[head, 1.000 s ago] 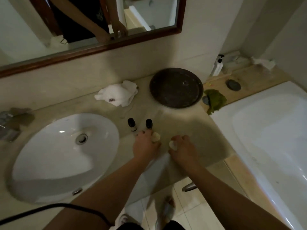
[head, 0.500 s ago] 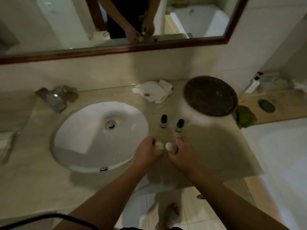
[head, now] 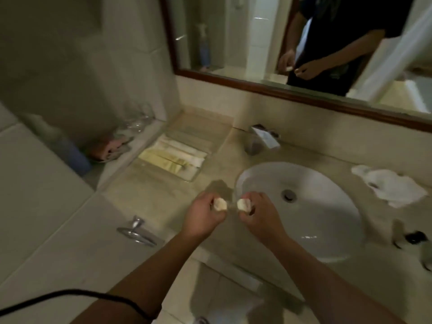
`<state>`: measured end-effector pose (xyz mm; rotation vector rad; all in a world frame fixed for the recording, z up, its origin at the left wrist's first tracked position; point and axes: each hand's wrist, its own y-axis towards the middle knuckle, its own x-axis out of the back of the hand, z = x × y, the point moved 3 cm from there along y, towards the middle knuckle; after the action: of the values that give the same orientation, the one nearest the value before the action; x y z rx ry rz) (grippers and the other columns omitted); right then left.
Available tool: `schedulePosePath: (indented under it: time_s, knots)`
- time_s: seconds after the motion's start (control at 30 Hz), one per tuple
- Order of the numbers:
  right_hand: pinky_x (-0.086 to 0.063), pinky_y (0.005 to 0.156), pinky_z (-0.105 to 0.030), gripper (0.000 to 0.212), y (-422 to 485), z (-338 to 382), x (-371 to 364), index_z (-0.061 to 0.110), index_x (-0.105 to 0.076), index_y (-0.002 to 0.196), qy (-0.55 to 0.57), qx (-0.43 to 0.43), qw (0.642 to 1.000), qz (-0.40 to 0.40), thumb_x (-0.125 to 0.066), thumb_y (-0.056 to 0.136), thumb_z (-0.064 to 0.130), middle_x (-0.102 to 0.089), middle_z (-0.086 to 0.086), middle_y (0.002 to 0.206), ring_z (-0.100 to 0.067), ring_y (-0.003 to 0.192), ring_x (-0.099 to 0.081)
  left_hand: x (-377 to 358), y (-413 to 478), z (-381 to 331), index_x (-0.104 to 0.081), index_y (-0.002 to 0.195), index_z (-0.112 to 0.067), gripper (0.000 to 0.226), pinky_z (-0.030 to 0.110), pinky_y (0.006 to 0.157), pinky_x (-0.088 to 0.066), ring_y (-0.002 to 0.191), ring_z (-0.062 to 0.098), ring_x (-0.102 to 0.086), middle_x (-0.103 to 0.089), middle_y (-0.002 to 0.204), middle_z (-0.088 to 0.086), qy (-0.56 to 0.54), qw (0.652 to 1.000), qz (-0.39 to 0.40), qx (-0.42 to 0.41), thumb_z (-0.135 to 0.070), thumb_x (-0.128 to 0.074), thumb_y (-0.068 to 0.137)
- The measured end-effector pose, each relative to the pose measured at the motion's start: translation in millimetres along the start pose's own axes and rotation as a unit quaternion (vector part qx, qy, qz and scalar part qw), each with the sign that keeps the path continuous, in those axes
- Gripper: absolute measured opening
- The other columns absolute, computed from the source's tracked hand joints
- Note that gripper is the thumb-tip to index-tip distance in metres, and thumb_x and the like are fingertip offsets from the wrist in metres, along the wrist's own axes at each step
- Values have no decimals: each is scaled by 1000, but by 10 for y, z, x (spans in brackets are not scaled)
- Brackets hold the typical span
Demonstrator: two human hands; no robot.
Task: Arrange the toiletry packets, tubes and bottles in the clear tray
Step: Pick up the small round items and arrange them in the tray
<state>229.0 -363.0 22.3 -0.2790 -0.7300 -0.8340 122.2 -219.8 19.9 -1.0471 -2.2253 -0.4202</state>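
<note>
My left hand [head: 203, 213] is closed around a small pale bottle [head: 220, 204], its end sticking out past my fingers. My right hand [head: 259, 212] grips a second small pale bottle [head: 243, 204] the same way. Both hands hover over the counter at the sink's left rim, close together. The clear tray [head: 211, 139] lies on the counter at the back left, with pale flat packets [head: 173, 155] lined up in its near half. A dark-capped bottle [head: 413, 237] stands blurred at the right edge.
The white sink [head: 304, 213] fills the middle right, with its tap [head: 264, 139] behind. A crumpled white cloth [head: 390, 185] lies right of the sink. Glasses [head: 138, 118] and a folded cloth [head: 109, 147] sit on the left ledge. A mirror [head: 304, 43] hangs above.
My view has swung left, from the right side of the counter to the sink and the tray. Both hands have carried their small bottles leftward with it.
</note>
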Motion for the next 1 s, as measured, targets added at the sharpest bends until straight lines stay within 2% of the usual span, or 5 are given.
schedulePosePath:
  time_s: [0.27, 0.37, 0.5, 0.7, 1.0]
  knots:
    - [-48, 74, -32, 33, 556, 531, -716, 27, -62, 104, 6, 39, 997, 60, -64, 71, 30, -60, -1, 97, -17, 83, -58, 759, 206, 614, -59, 100, -24, 33, 13, 67, -44, 74, 6, -58, -61, 94, -2, -68, 995, -53, 45, -14, -73, 71]
    - [-45, 73, -30, 30, 798, 582, -896, 29, -62, 103, 9, 52, 996, 73, -66, 73, 27, -59, 2, 97, -13, 85, -55, 804, 388, 742, -64, 112, -26, 40, 22, 77, -50, 86, 11, -60, -61, 102, -1, -57, 996, -40, 47, -20, -69, 73]
    - [-37, 63, -17, 24, 1139, 598, -1064, 35, -58, 100, 28, 35, 993, 105, -67, 77, 34, -57, 7, 98, -4, 80, -54, 881, 681, 848, -63, 97, -27, 29, 31, 77, -51, 87, 14, -60, -62, 96, -2, -56, 995, -43, 75, -29, -69, 69]
    - [-47, 72, -30, 24, 1582, 623, -1184, 32, -61, 103, 21, 40, 993, 106, -65, 79, 29, -59, 5, 100, -13, 87, -57, 936, 1159, 907, -47, 76, -15, 27, 33, 57, -41, 63, 15, -46, -52, 70, 4, -61, 992, -62, 87, -16, -73, 69]
    - [-50, 78, -30, 35, 2044, 547, -1234, 29, -61, 111, -13, -24, 993, 113, -70, 77, 29, -56, 6, 107, -15, 92, -60, 679, 1757, 1008, -54, 94, -10, 26, 26, 67, -31, 82, 14, -45, -47, 91, -2, 105, 989, 91, -54, -15, -72, 76]
